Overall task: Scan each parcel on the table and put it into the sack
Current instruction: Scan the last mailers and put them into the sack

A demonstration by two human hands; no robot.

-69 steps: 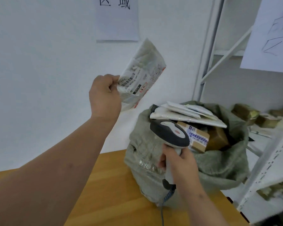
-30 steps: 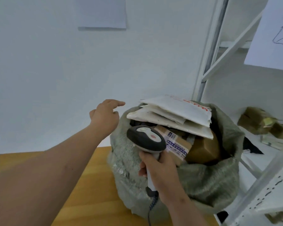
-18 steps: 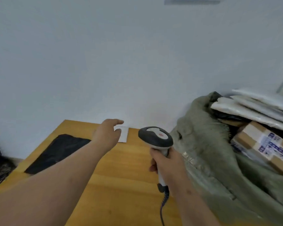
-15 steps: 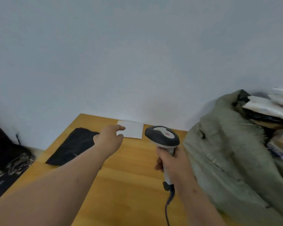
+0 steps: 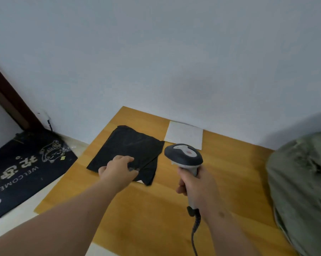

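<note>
A: Head view: left hand [image 5: 117, 169] lies on the black parcel [image 5: 126, 150] on the worktop [image 5: 156, 209]; whether it pinches, I cannot tell.

B: Right hand [image 5: 196, 183] is wrapped round the scanner [image 5: 183, 157]. White parcel [image 5: 183, 134] against the wall, sack [image 5: 302, 182] far right, doormat [image 5: 24, 169] on the floor.

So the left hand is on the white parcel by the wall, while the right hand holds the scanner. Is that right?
Not quite. In the head view the left hand is on the black parcel; the white parcel lies untouched by the wall. The right hand does hold the scanner.
</note>
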